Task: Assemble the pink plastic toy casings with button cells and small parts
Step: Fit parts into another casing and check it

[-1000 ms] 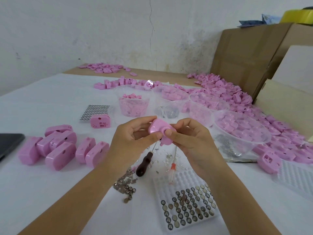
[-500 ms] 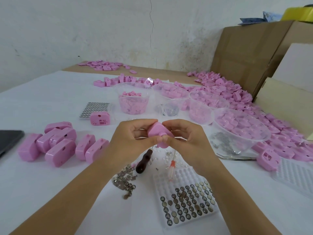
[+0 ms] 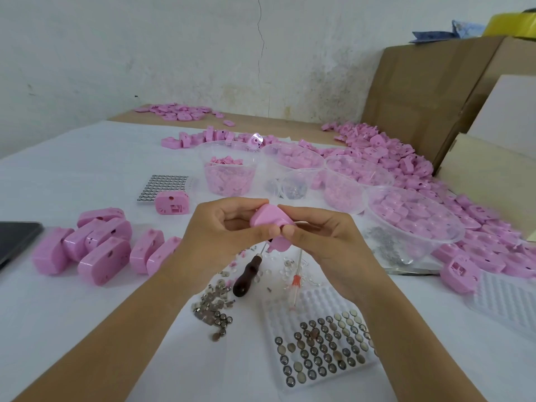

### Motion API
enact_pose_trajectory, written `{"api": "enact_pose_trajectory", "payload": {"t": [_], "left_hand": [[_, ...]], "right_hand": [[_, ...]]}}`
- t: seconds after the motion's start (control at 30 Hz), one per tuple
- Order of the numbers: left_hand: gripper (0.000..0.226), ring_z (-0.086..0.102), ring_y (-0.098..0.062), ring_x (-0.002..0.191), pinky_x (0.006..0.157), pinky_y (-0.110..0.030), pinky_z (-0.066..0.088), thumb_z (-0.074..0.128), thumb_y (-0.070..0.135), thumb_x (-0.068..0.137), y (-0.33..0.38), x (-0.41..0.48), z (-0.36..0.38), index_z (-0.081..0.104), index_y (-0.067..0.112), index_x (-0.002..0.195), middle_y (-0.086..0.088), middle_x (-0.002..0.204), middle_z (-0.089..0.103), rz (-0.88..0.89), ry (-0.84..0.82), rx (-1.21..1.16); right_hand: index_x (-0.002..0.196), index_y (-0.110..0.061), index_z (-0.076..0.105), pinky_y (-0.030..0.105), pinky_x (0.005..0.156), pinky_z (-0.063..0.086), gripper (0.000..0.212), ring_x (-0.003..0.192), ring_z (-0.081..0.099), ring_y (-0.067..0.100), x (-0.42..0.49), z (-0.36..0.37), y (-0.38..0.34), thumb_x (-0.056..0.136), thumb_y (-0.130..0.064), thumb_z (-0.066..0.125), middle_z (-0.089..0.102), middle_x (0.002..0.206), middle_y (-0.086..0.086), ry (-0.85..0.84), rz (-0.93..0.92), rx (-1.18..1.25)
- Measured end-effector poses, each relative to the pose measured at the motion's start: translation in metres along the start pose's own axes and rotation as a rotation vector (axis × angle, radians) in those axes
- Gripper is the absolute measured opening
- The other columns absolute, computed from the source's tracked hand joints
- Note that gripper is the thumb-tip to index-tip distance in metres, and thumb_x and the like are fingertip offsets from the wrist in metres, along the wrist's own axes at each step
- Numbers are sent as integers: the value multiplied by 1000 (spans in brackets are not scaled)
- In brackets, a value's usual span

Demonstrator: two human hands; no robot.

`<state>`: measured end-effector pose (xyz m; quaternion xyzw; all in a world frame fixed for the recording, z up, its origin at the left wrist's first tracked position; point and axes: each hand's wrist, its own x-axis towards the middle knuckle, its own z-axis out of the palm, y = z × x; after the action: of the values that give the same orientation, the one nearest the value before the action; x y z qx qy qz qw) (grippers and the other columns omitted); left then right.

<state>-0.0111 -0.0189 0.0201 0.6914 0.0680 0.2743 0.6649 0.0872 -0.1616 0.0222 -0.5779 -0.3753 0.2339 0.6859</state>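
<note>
Above the middle of the white table, both hands hold one pink toy casing (image 3: 271, 219). My left hand (image 3: 223, 230) grips its left side, fingers curled over the top and thumb underneath. My right hand (image 3: 322, 239) pinches its right side, and a pink part pokes out below the fingers. A white tray of button cells (image 3: 322, 355) lies near me under my right forearm. Loose button cells and small metal parts (image 3: 213, 309) are scattered left of that tray.
A dark-handled screwdriver (image 3: 246, 274) and a clear-handled tool (image 3: 294, 282) lie below my hands. Closed pink casings (image 3: 95, 248) stand at the left beside a dark phone (image 3: 14, 239). Clear bowls of pink parts (image 3: 229, 172) and a loose pile (image 3: 406, 169) fill the back right, with cardboard boxes (image 3: 429, 91) behind.
My hands have drawn closer together round the casing and turned it slightly. The view has shifted a little; nothing on the table has moved.
</note>
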Motion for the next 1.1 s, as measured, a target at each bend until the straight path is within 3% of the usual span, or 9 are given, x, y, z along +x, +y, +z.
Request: {"api": "enact_pose_trajectory", "payload": {"t": [0.17,0.27,0.47,0.73,0.9,1.0,1.1], "left_hand": [[49,72,-19,77,70,-23,57,82,31,45,0,0,0,72,21,92,-2,83,75,-8,-13,46],[43,71,-14,75,70,-23,58,80,29,47,1,-1,0,70,27,89,4,81,75,3,-2,111],[41,69,-3,69,60,-11,50,83,10,57,-1,-1,2,67,21,93,10,79,73,-5,-13,149],[46,69,-6,68,61,-14,52,82,19,47,-1,-3,2,68,19,91,5,81,73,16,6,141],[47,69,-9,70,62,-17,54,82,20,47,-2,-2,2,68,17,92,-1,81,74,12,3,133],[50,68,-14,73,68,-25,58,81,28,45,-3,0,3,67,15,92,-8,86,72,-23,-7,119],[51,69,-17,75,71,-31,58,82,32,45,-2,3,1,68,16,91,-4,83,72,-25,26,81]], "right_hand": [[109,3,65,36,89,54,32,91,67,29,-1,1,1,77,4,66,70,100,19,35,-6,-109],[95,-9,66,31,81,55,18,88,67,23,-1,7,3,80,2,68,70,96,8,77,-36,-256],[84,-25,60,31,77,55,21,89,64,17,0,16,7,83,-5,67,68,94,-3,111,-61,-408],[86,-19,60,34,77,55,18,88,64,21,-1,18,5,82,-3,68,68,97,3,107,-96,-442],[91,-10,63,37,79,55,15,88,65,26,0,13,6,80,-1,69,69,97,8,105,-86,-416],[100,1,66,39,83,54,21,84,66,30,1,7,5,79,1,68,70,95,16,69,-22,-227],[103,-6,67,31,84,54,18,86,67,21,2,7,4,88,-5,57,71,94,10,14,-21,-43]]}}
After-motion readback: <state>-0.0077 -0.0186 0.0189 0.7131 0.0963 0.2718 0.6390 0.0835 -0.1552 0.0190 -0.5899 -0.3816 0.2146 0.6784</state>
